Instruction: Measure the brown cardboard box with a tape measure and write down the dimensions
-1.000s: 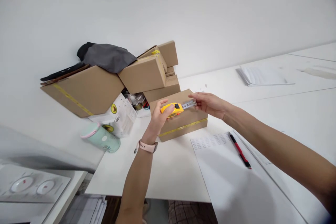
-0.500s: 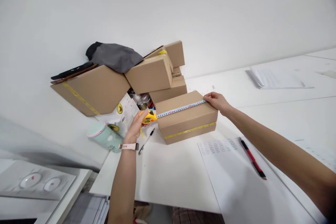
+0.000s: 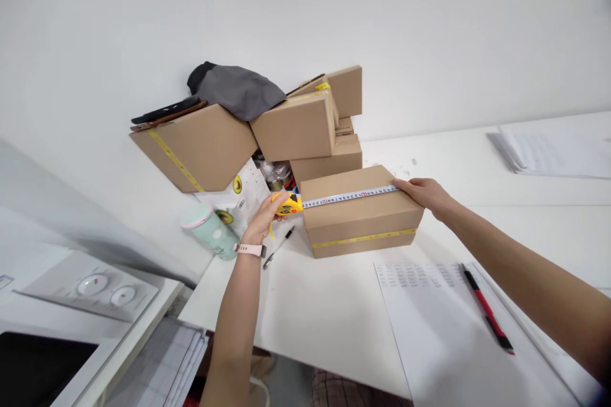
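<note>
My left hand (image 3: pixel 264 221) grips a yellow tape measure (image 3: pixel 289 204) at the left end of a brown cardboard box (image 3: pixel 363 224) with a yellow strip along its front. The white tape blade (image 3: pixel 351 196) lies stretched across the box's top. At the box's right end my right hand (image 3: pixel 424 194) pinches the blade's tip against the top edge. A pink watch sits on my left wrist.
A heap of cardboard boxes (image 3: pixel 296 124) with a grey cloth (image 3: pixel 238 89) stands behind against the wall. A mint bottle (image 3: pixel 210 233) and a black pen (image 3: pixel 278 247) lie left of the box. A printed sheet (image 3: pixel 429 305) with a red pen (image 3: pixel 487 317) lies at right.
A second ago both hands held the tape measure close together above the box. The blade has since been drawn out across the box top, my left hand going left and my right hand right.
</note>
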`<state>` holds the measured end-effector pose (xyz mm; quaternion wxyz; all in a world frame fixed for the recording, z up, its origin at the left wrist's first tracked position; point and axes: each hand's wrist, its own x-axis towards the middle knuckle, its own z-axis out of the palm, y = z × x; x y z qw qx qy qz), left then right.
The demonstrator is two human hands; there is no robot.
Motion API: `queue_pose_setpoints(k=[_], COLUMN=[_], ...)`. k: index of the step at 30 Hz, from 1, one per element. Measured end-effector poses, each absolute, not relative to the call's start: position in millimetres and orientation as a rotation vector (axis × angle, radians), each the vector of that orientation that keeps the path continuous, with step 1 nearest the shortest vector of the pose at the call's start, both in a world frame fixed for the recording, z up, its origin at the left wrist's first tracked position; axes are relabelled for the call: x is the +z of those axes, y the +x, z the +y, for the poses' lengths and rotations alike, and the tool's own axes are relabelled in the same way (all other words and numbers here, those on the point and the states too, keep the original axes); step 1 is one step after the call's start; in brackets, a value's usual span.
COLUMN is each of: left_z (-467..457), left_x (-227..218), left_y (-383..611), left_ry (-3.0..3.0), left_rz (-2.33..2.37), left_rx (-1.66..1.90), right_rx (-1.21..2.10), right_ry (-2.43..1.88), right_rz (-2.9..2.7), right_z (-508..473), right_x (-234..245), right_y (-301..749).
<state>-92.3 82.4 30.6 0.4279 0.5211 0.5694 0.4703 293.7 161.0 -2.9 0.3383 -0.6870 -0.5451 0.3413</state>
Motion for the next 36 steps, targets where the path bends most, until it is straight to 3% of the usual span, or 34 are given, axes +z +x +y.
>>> queue_pose_setpoints(k=[7,13,16,19,22,26,36], left_z=[75.9,14.1,-36.3,-74.8,-86.5,-68.0,-29.8], left_x=[36.3,52.4,30.7,-8.3,-31.4,-16.0,3.2], left_y=[-84.9,-67.7,-31.2,24.5,77.1,110.1,121.3], left_ry=[1.346,1.421,1.325,1.061,0.783,0.739,0.778], left_rz=[1.481,1.420,1.125,0.821,0.667,0.666,0.806], left_rx=[1.185,1.126,0.741,0.592,0.771,1.013,1.044], right_rx=[0.550,0.742,0.778,0.813,0.834,0.620,0.418], right_ry=[-1.969,-1.581,-1.380,-1.339,-1.324,-1.450,-1.622], right_rz=[-1.607,-1.396,-1.401,-1.641,-1.846,-1.966,-2.017], right_z=[158.5,163.0,164.6,167.3,177.3,203.9,249.7], right_x=[8.5,10.5,24.5,35.6,37.7,33.6,18.1], right_y=[286.0,299.2,296.5,276.8,249.2,221.4,206.1])
